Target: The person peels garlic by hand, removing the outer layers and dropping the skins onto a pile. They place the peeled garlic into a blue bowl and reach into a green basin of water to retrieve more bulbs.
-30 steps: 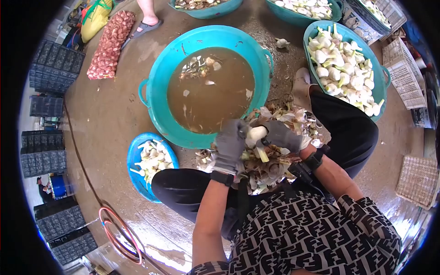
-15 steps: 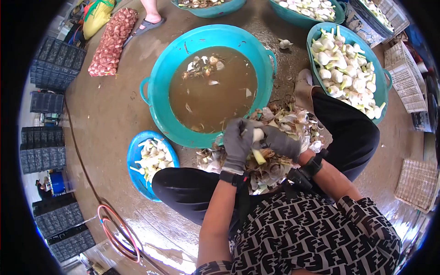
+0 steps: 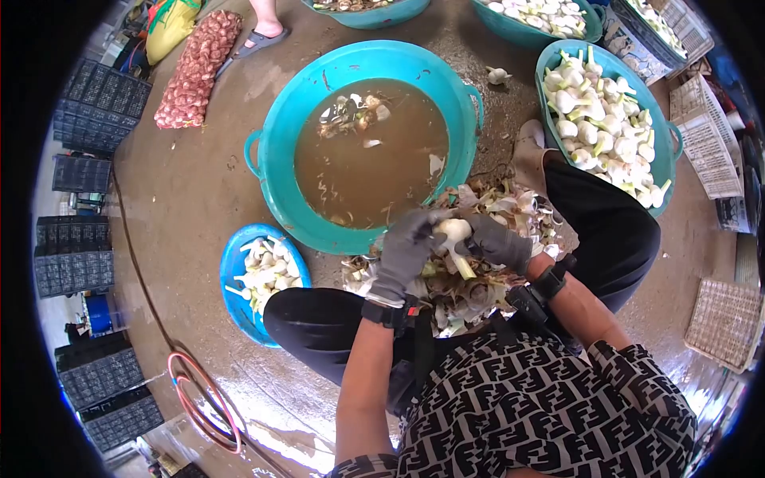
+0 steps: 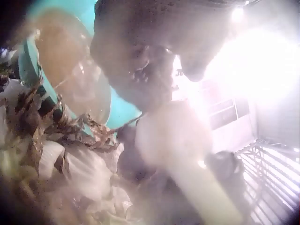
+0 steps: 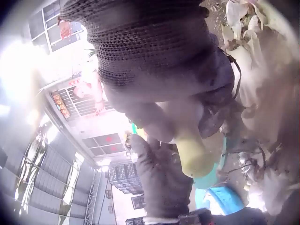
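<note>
A: Your left hand [image 3: 404,251], in its grey glove, has its fingers curled round the garlic bulb [image 3: 453,231] from the left.

B: Your right hand [image 3: 496,241], gloved the same, pinches that bulb from the other side. Both of your hands are closed on it and meet around it.

A: You hold the bulb in the air above the pile of peels [image 3: 470,291] that lies between your knees, just beside the near rim of the big teal tub [image 3: 275,183]. Its pale stalk [image 3: 462,263] points down and back toward you.

B: From your left wrist the bulb [image 4: 173,136] is a blurred white lump in the middle, and the stalk [image 4: 206,187] runs to the lower right. I cannot tell from there how your fingertips lie.

A: From your right wrist you see the knit glove close up. The bulb [image 5: 178,122] is tucked under it and your other glove comes up from below.

B: The big tub holds muddy brown water with a few skins floating on it.

A: By your left knee sits a small blue basin [image 3: 229,275] with trimmed white bulbs. Past your right knee a second teal tub [image 3: 544,88] is heaped with more of them.

B: Farther off to your left lie a red mesh sack [image 3: 195,68] of garlic, stacked dark crates [image 3: 100,107] and a coiled hose [image 3: 203,402] on the wet floor.
</note>
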A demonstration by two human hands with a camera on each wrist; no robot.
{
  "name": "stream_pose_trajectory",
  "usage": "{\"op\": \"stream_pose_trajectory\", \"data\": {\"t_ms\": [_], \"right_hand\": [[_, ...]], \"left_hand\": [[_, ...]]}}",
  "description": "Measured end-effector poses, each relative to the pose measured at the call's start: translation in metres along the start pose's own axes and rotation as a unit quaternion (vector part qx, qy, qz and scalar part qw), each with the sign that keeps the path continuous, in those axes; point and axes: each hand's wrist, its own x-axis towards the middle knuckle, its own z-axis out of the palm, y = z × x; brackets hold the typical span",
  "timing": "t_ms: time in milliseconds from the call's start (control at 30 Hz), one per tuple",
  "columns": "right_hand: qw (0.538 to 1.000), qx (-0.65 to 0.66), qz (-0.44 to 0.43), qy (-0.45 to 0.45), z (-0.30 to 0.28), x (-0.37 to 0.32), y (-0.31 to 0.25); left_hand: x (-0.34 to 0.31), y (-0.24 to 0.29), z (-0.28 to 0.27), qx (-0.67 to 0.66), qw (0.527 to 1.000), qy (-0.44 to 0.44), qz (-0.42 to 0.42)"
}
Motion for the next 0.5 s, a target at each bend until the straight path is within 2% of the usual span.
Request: {"op": "stream_pose_trajectory", "data": {"t_ms": [67,100,167,200,267,367,400,500], "right_hand": [[0.999,-0.027,-0.028,0.018,0.003,0.004,0.002],[0.999,-0.029,-0.003,0.038,0.006,0.004,0.005],[0.995,-0.034,0.048,0.078,0.011,0.006,0.016],[0.992,-0.060,0.086,0.067,0.012,0.007,0.022],[0.979,-0.111,0.162,0.048,0.012,0.010,0.034],[0.966,-0.148,0.210,0.021,0.009,0.010,0.017],[0.975,-0.121,0.186,0.021,0.008,0.008,0.011],[0.992,-0.090,0.076,0.050,0.006,0.001,-0.002]], "left_hand": [[-0.001,0.007,0.003,0.125,0.991,-0.027,0.031],[0.000,0.007,0.005,0.132,0.991,-0.023,0.016],[-0.002,0.006,0.009,0.189,0.980,0.003,0.063],[-0.003,0.004,0.011,0.218,0.972,0.015,0.086],[-0.006,-0.001,0.013,0.231,0.970,0.027,0.076],[-0.007,0.007,0.017,0.279,0.960,0.031,0.018],[-0.006,0.010,0.018,0.300,0.953,0.032,-0.008],[-0.004,0.007,0.011,0.178,0.981,0.039,-0.064]]}}
